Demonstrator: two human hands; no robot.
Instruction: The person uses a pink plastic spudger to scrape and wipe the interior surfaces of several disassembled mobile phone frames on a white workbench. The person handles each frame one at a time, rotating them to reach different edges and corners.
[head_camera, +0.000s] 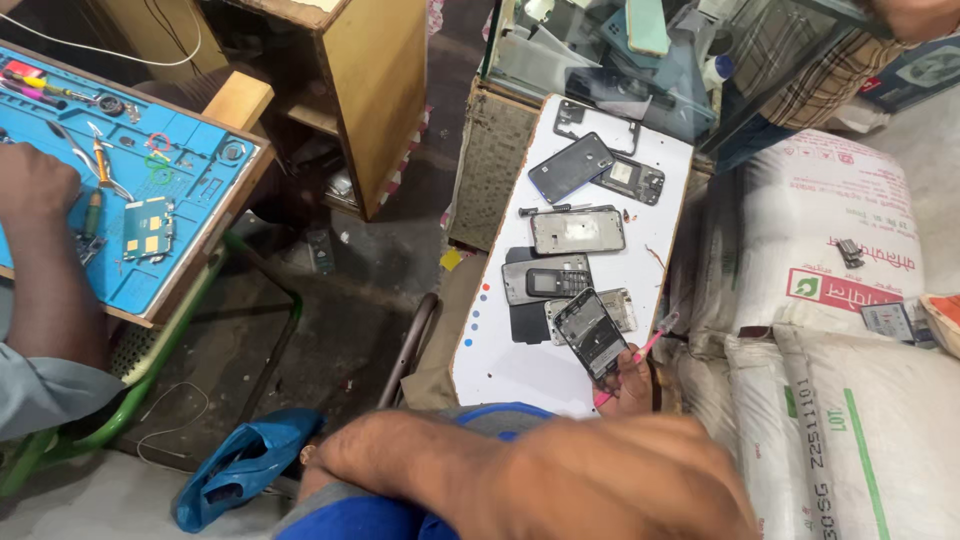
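Your right hand (632, 378) pinches the phone frame (592, 333) and pink tool (655, 338) together, tilted for viewing; left-hand fingers can't be told.

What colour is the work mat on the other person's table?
The work mat is bright blue with small compartments moulded in; the head view shows it, upper left.

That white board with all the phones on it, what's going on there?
It looks like phone repair. The person wearing the camera reaches over the white board, and one hand, its side unclear, holds an opened phone frame and a pink tool at the near edge. Other phones and back covers lie further up, among them a small keypad phone and a dark smartphone. To the left, another person's arm rests on a blue work mat beside a circuit board and hand tools.
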